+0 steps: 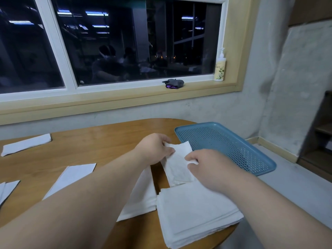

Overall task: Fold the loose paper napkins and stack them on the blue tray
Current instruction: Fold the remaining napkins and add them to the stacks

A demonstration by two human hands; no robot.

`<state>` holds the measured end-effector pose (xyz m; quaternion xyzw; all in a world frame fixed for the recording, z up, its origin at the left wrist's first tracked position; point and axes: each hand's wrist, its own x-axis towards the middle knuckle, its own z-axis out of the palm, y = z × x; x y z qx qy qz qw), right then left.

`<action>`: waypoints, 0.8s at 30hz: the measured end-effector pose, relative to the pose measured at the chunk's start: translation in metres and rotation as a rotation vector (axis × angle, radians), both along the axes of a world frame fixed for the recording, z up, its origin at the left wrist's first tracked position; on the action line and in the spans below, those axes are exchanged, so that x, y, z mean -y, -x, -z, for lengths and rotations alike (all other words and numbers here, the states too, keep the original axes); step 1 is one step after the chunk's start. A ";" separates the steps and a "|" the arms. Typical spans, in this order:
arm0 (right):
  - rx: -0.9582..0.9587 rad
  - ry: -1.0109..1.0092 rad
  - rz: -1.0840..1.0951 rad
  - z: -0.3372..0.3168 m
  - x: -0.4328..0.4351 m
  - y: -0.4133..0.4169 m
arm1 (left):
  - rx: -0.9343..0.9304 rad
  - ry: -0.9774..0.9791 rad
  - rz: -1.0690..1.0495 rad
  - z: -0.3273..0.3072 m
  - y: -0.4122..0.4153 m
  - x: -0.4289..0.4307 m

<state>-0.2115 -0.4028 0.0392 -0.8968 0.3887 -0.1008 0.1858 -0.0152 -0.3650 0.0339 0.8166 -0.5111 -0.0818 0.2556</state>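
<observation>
Blue tray (233,146) lies just beside the pinched napkin (177,164).

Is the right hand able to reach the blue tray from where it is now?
Probably yes. The blue tray lies just beyond the right hand, with nothing between them. That hand and the left hand are both pinching a napkin, which would simply come along.

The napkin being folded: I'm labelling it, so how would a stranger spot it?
On the round wooden table, look just left of the blue perforated plastic tray. The white paper napkin there is pinched between the left hand and right hand. The other napkins lie flat; it alone is held and rumpled.
</observation>
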 end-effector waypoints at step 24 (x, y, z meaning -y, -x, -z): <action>0.085 0.119 -0.473 0.012 -0.207 -0.123 | 0.075 0.188 -0.392 0.045 -0.011 -0.354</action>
